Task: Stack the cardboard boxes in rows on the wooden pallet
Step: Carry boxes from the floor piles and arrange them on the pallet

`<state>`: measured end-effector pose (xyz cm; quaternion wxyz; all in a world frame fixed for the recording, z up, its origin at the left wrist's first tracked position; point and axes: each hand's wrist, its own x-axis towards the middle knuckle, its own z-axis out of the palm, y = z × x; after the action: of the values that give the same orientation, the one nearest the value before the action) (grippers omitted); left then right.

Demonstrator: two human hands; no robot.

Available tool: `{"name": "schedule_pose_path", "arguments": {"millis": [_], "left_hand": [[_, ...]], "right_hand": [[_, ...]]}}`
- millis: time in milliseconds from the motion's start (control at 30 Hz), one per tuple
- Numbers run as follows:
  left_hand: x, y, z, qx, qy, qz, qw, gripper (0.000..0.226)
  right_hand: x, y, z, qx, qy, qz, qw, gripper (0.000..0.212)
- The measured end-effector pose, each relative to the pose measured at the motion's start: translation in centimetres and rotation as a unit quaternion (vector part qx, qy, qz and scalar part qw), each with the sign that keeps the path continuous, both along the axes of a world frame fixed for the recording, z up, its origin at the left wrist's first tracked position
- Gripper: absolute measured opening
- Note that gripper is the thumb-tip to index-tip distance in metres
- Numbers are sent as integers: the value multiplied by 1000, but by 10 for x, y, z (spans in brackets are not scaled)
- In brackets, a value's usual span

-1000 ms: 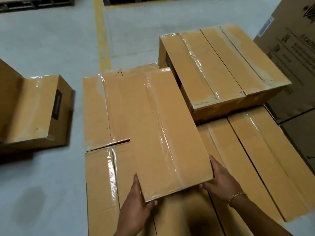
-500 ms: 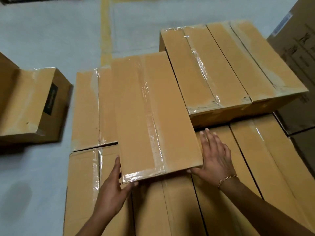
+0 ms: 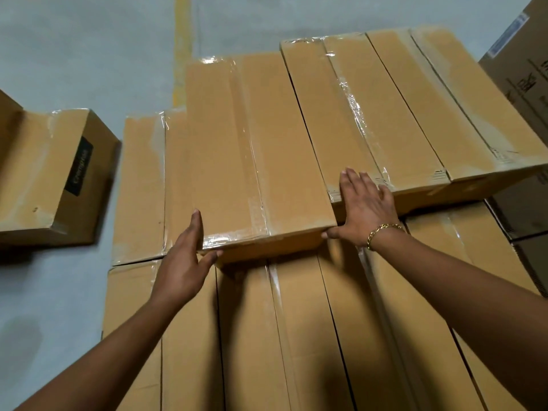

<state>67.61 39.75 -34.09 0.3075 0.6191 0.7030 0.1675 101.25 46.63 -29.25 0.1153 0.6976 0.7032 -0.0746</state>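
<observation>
The taped cardboard box is laid flat on the lower layer of boxes, with its right side against the upper row of boxes. Its near left corner is touched by the left hand with straight fingers (thumb on the front face). The right hand, flat and spread, is rested at the near right corner. Nothing is gripped.

Warehouse or goods-storage hall. A smooth grey floor carries a painted yellow line of the lane-marking kind. Uniform cardboard boxes, sealed with clear tape, lie in tight rows, two layers deep. A loose box with a black label sits on the floor at left. Larger printed cartons stand at right.
</observation>
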Motion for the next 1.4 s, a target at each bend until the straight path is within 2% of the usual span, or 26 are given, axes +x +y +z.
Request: {"name": "schedule_pose_path", "arguments": {"millis": [300, 433, 733, 833, 1000, 1067, 1300, 1400], "left_hand": [[-4, 37, -3, -3, -1, 8, 1000, 89], [-6, 48, -3, -13, -12, 16, 1000, 89], [-6, 51, 1, -22, -16, -1, 1000, 96], [-3, 50, 5, -37, -58, 2, 998, 99], [2, 58, -6, -71, -163, 127, 976, 105], [2, 61, -14, -76, -194, 146, 967, 98], [-15, 63, -18, -77, -186, 114, 973, 86], [-17, 63, -18, -82, -182, 104, 974, 88]], "right_hand": [[2, 19, 1, 39, 27, 17, 999, 82], [-1, 23, -3, 65, 40, 4, 997, 69], [-4, 24, -7, 79, 34, -9, 996, 66], [-4, 23, -8, 79, 31, -9, 996, 66], [-3, 20, -10, 80, 37, -9, 996, 64], [-2, 19, -10, 77, 40, -8, 996, 65], [-1, 19, -7, 74, 40, -1, 996, 63], [-1, 19, -7, 72, 40, 1, 997, 64]]}}
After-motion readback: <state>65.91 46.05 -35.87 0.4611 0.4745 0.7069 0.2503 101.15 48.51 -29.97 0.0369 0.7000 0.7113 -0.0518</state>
